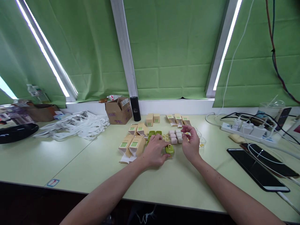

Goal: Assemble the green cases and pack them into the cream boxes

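My left hand [156,152] has its fingers closed around a small clear case with a rounded green lid [169,149], which stands on the table. A small pale loop shows on top of the lid. My right hand [191,144] is raised just to the right, with bent fingers and a gap between thumb and forefinger; nothing shows in it. Between the hands sit several pale pinkish rounded cubes [173,137]. Beside them are small yellowish pieces [166,137] and more green lids [155,132], partly hidden by my left hand. Clear cases [202,142] lie behind my right hand.
Open beige cartons [133,145] stand left of my left hand, with more cartons [178,119] behind. Further back are a cardboard box [118,111] and a black cylinder [135,108]. White straps [77,125] lie left; phones [257,168] and a power strip [248,129] lie right.
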Demonstrator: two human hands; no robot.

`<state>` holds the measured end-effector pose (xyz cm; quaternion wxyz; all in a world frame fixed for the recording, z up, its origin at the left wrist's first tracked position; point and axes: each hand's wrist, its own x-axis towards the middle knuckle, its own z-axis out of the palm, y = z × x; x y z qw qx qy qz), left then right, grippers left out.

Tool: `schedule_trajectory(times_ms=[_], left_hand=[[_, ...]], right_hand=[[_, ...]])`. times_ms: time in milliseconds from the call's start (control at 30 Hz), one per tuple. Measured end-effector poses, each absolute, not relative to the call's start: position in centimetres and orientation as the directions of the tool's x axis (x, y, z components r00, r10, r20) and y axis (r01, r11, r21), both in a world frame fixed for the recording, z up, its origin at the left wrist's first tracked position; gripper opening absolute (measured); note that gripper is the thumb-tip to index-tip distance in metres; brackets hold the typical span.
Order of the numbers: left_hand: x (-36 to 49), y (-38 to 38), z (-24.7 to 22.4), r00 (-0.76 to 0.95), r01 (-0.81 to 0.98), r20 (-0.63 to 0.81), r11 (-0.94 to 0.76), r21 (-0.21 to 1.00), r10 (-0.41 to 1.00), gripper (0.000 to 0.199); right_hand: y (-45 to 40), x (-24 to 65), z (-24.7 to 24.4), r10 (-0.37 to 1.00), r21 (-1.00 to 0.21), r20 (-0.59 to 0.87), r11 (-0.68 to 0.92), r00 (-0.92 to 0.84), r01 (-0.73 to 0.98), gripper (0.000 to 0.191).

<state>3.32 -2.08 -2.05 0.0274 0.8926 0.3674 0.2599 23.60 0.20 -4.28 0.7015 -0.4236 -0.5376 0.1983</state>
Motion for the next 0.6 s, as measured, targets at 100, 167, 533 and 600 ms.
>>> schedule_trajectory(times_ms=[100, 167, 533, 600], left_hand=[[3.4, -2.1, -2.1, 0.589, 0.650, 0.450, -0.725, 0.230, 0.671, 0.030], [3.4, -2.2, -2.1, 0.587, 0.662, 0.442, -0.716, 0.221, 0.679, 0.030], [3.4, -2.0, -1.2, 0.562, 0.650, 0.458, -0.710, 0.271, 0.689, 0.040], [3.2, -1.4, -1.0, 0.499, 0.663, 0.512, -0.688, 0.293, 0.699, 0.032]], right_hand=[[0.1, 23.6, -4.2, 0.734, -0.808, 0.585, 0.562, 0.344, 0.176, 0.029], [0.0, 23.5, -4.1, 0.735, -0.809, 0.584, 0.562, 0.343, 0.173, 0.029], [0.0, 23.7, -4.3, 0.733, -0.807, 0.587, 0.565, 0.345, 0.173, 0.029], [0.0, 23.7, -4.2, 0.730, -0.808, 0.585, 0.564, 0.355, 0.172, 0.029]])
